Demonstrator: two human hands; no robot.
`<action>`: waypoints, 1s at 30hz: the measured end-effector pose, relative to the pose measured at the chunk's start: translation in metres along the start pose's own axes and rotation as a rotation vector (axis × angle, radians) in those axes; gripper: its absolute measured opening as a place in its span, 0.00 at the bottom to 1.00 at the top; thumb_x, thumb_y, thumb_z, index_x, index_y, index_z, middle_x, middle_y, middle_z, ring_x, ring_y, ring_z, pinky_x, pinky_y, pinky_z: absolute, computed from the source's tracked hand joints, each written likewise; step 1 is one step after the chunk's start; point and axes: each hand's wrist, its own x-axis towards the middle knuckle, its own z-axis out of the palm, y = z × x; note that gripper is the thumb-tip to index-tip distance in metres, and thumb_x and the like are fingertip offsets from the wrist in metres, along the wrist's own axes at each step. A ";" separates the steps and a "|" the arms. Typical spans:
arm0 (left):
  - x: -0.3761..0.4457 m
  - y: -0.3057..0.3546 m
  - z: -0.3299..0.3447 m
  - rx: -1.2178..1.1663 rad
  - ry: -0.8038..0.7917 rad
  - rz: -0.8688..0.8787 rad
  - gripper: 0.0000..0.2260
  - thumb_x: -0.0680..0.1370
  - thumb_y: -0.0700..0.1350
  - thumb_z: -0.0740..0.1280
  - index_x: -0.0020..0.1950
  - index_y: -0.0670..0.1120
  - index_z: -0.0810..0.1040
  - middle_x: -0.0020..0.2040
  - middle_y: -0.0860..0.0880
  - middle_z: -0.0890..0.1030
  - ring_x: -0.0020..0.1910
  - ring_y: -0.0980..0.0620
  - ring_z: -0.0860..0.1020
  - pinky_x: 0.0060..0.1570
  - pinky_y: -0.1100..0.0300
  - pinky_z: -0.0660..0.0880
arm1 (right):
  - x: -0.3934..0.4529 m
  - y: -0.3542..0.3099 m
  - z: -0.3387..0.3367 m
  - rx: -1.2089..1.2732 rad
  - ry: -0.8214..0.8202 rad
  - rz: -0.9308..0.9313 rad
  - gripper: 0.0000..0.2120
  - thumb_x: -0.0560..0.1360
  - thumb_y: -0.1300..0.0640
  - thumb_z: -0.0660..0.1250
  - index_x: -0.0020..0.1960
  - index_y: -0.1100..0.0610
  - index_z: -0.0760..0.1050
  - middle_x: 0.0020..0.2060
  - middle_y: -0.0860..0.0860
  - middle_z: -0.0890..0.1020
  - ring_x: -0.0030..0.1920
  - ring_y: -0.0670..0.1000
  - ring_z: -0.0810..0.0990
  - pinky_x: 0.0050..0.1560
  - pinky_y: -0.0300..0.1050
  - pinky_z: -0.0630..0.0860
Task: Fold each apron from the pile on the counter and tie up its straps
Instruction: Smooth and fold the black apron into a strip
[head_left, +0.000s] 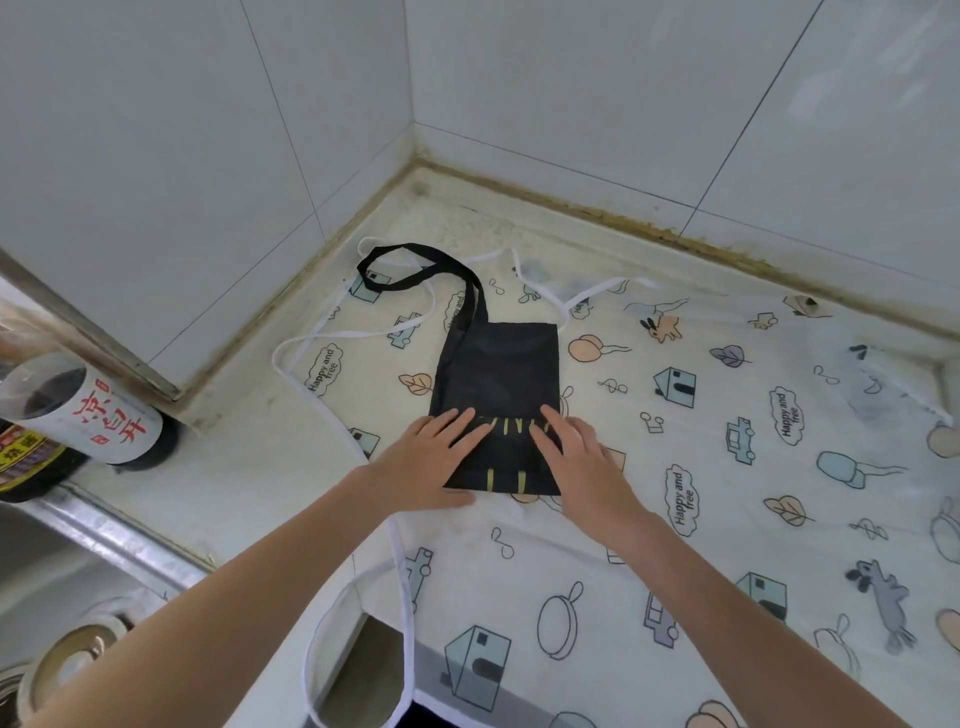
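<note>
At my far left a dark bottle with a white label (85, 410) printed in red characters stands on the counter (234, 467), tilted in the wide lens, and just beside it on its left a second dark container with a yellow and red label (26, 457) is cut off by the edge. In front of them runs the steel rim of the sink (104, 535), with a round metal drain fitting (67, 670) down in the basin. White tiled walls (156, 156) meet in a corner ahead of me, and the sealant seam (597, 208) along their foot is stained brown.
</note>
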 end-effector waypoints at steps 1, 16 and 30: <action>-0.002 -0.001 0.000 -0.013 0.020 0.013 0.36 0.79 0.59 0.58 0.77 0.47 0.41 0.78 0.45 0.43 0.77 0.48 0.44 0.73 0.56 0.44 | -0.003 0.007 0.002 -0.086 -0.076 -0.060 0.38 0.76 0.69 0.60 0.77 0.56 0.41 0.77 0.52 0.41 0.76 0.56 0.47 0.73 0.52 0.57; 0.036 -0.028 -0.019 -0.641 0.285 -0.490 0.19 0.79 0.47 0.62 0.68 0.43 0.65 0.56 0.44 0.78 0.55 0.45 0.76 0.54 0.55 0.71 | 0.054 0.010 -0.020 0.813 0.018 0.498 0.10 0.79 0.51 0.63 0.54 0.58 0.72 0.45 0.51 0.75 0.48 0.52 0.74 0.42 0.39 0.68; 0.055 -0.041 -0.035 -0.070 0.090 0.091 0.28 0.77 0.55 0.61 0.74 0.44 0.61 0.73 0.46 0.66 0.71 0.50 0.64 0.73 0.55 0.48 | 0.058 0.008 -0.020 -0.211 -0.249 0.014 0.38 0.77 0.52 0.61 0.77 0.60 0.43 0.77 0.57 0.48 0.77 0.56 0.46 0.74 0.58 0.42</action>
